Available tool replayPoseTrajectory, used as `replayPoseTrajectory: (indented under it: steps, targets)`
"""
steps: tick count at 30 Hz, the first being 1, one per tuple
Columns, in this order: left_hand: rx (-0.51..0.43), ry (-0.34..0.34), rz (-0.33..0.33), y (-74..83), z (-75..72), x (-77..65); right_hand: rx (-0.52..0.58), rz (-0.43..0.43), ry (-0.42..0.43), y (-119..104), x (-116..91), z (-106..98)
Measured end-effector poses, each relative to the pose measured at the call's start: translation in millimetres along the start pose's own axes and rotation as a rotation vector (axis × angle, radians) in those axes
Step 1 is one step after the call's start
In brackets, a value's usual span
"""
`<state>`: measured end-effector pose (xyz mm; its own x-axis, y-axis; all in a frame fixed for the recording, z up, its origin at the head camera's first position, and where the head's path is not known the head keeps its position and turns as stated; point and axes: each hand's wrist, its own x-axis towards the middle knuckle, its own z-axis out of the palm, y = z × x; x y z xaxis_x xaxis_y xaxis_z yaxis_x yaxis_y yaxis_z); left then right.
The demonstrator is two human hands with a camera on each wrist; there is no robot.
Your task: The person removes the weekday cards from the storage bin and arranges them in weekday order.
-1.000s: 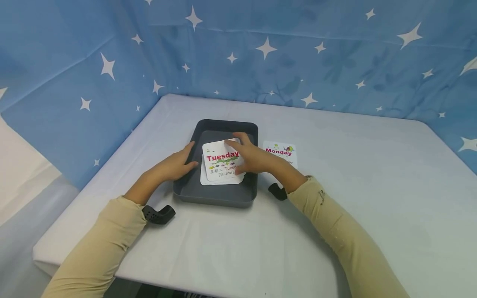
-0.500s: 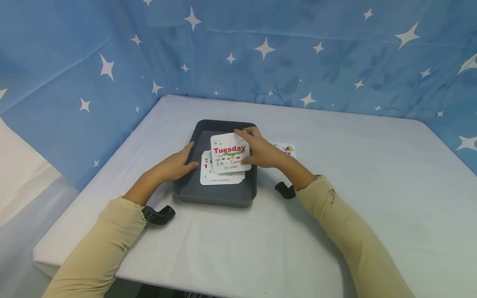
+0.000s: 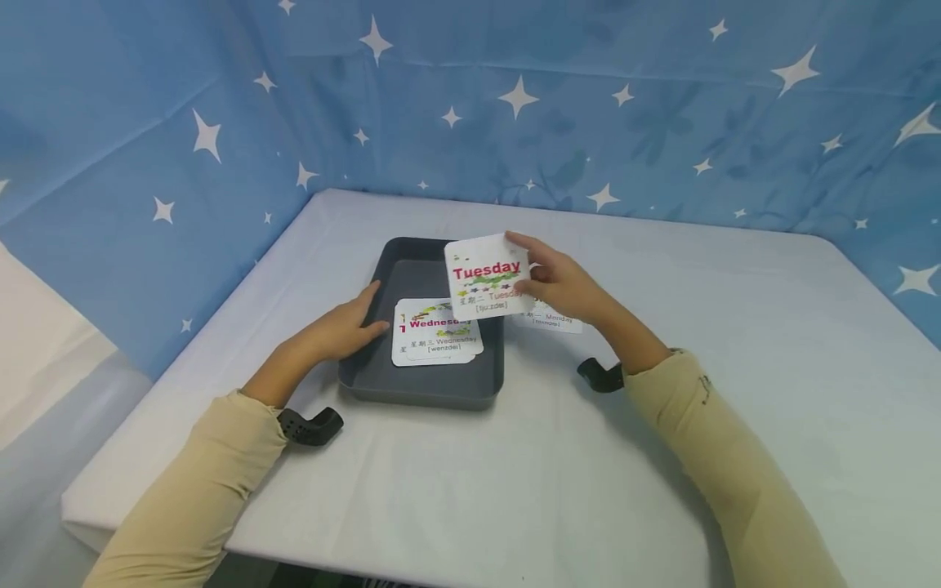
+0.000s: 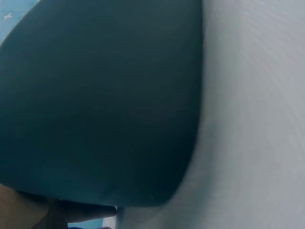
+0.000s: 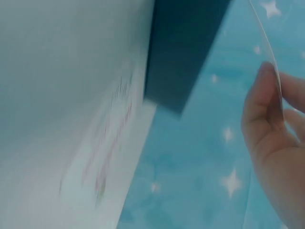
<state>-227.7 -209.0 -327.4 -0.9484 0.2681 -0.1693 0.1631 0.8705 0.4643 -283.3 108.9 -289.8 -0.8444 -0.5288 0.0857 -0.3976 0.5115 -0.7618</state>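
Note:
In the head view my right hand pinches the right edge of a white "Tuesday" flashcard, thumb in front. The card is raised over the right side of a dark grey tray, tilted toward me. The right wrist view shows that flashcard edge-on between thumb and fingers. Inside the tray lies a small pile of cards, a "Wednesday" flashcard uppermost. My left hand rests along the tray's left wall with fingers fairly straight and thumb over the rim. Tray wall fills most of the left wrist view.
A "Monday" flashcard lies on the white-covered table just right of the tray, partly hidden by the raised card. Behind stands a blue star-patterned curtain. Black wrist mounts stick out below both forearms.
My right hand has lifted the Tuesday flashcard off the pile and moved it up and right to the tray's right rim, uncovering the Wednesday card. The left hand has stayed put.

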Motion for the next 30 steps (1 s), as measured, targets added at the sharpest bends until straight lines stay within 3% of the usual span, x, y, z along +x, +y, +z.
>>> replayPoseTrajectory:
  steps: [5, 12, 19, 30]
  targets:
    - [0.003, -0.007, 0.010, -1.8, -1.5, -0.4, -0.008, 0.163, 0.072, 19.9, -20.1, -37.3]
    - [0.000, -0.006, 0.004, -3.9, -2.1, -1.3, -0.185, 0.291, 0.036, 35.3, -42.0, -76.1]
    - [0.006, -0.005, 0.011, -4.7, -1.4, -1.0, -0.329, 0.376, 0.033, 40.0, -47.2, -87.3]
    - [0.006, -0.007, 0.020, -1.4, -1.5, -0.1, -0.450, 0.471, -0.046, 53.5, -50.1, -92.8]
